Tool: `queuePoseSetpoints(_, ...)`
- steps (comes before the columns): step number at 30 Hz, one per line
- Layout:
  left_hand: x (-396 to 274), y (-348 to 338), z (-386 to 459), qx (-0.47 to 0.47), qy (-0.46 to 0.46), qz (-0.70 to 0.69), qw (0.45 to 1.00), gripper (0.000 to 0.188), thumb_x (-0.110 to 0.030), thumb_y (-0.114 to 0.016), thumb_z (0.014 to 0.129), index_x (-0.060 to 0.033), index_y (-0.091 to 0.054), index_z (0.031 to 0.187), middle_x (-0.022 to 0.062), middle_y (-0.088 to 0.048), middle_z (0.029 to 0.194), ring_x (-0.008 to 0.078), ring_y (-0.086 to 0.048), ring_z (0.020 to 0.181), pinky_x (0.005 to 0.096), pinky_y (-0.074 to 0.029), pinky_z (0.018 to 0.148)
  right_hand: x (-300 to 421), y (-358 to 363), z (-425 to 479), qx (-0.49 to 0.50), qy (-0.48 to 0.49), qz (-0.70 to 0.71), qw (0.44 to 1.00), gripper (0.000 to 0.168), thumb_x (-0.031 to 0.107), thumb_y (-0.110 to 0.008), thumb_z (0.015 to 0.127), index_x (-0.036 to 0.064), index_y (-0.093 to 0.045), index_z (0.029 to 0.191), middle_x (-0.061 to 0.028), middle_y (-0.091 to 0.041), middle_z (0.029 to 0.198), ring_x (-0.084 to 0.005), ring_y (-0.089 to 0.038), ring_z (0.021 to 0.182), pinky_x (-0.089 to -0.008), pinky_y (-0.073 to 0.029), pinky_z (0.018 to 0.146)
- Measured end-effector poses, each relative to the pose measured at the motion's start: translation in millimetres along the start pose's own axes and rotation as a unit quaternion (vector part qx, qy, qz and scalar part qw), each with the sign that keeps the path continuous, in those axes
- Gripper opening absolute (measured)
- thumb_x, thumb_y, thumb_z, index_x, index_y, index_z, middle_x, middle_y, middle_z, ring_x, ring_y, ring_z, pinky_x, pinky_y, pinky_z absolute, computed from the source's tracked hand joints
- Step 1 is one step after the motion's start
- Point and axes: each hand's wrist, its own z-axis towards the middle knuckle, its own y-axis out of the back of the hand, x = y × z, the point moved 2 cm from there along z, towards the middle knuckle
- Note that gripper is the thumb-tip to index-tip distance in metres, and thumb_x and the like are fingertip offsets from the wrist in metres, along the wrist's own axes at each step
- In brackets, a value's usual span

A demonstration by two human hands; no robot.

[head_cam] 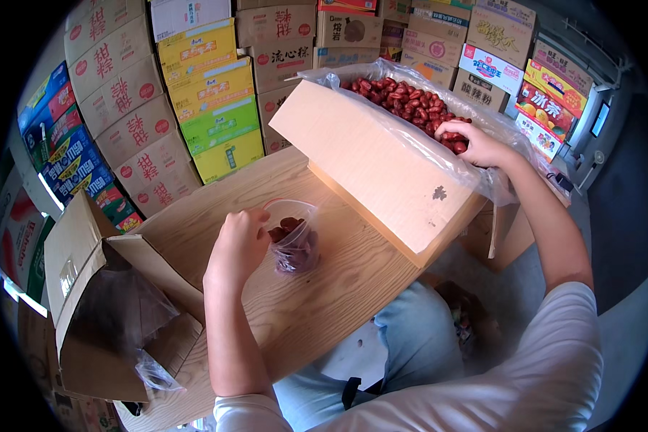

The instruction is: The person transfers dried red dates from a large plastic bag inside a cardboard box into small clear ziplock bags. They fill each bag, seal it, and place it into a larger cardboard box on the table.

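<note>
My right hand reaches into the large open cardboard box at the upper right, its fingers curled around a few red dates. More red dates fill that box, inside a clear plastic liner folded over its rim. My left hand is at the left rim of a small clear zip bag, its fingers bent against the edge. The bag stands upright on the wooden table, partly filled with dark red dates. Its mouth is open, with a red strip along the top.
An open cardboard carton with clear plastic bags inside lies at the table's left end. Stacked printed cartons line the far side. Another cardboard box stands below the date box, beside the table's right edge.
</note>
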Motion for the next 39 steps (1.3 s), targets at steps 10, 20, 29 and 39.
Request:
queuePoseSetpoints(10,4.9,-0.5,-0.5,0.009,0.001,0.008,1.000,0.026,0.001,-0.061,0.077,0.0049,-0.069,0.102,0.0238,-0.069,0.090,0.0334,-0.069,0.081,0.0374,-0.053,0.076,-7.4,1.8,0.3,-0.116,-0.005,0.001,0.993,0.029,-0.001,-0.067,0.072,0.003,-0.055,0.097,-0.0055,-0.059,0.097,-0.0151,-0.055,0.097,-0.0277,-0.044,0.089)
queuePoseSetpoints(20,-3.8,2.8,0.4,0.014,0.009,-0.017,1.000,0.030,0.003,-0.054,0.075,0.0063,-0.068,0.102,0.0269,-0.067,0.093,0.0409,-0.066,0.091,0.0432,-0.053,0.088,-14.8,18.2,-6.9,-0.271,-0.116,0.210,0.932,0.017,0.007,-0.067,0.084,0.011,-0.060,0.098,0.0017,-0.057,0.087,-0.0058,-0.051,0.069,-0.0205,-0.046,0.059)
queuePoseSetpoints(29,9.7,-8.3,1.1,0.014,0.012,-0.035,0.999,0.039,0.000,-0.057,0.077,0.0066,-0.062,0.115,0.0265,-0.067,0.103,0.0350,-0.069,0.089,0.0395,-0.054,0.080,147.9,-1.0,14.0,-0.234,-0.024,0.601,0.764,0.028,0.013,-0.065,0.091,0.010,-0.054,0.116,-0.0044,-0.063,0.093,-0.0084,-0.055,0.065,-0.0282,-0.051,0.056)
queuePoseSetpoints(39,6.7,-11.3,8.1,0.019,-0.013,-0.026,0.999,0.039,-0.002,-0.056,0.077,0.0080,-0.061,0.115,0.0254,-0.069,0.098,0.0315,-0.071,0.081,0.0376,-0.055,0.077,232.6,-161.2,86.7,-0.174,-0.066,0.730,0.657,0.018,0.019,-0.064,0.092,0.010,-0.058,0.106,-0.0010,-0.063,0.099,-0.0082,-0.051,0.069,-0.0285,-0.052,0.060)
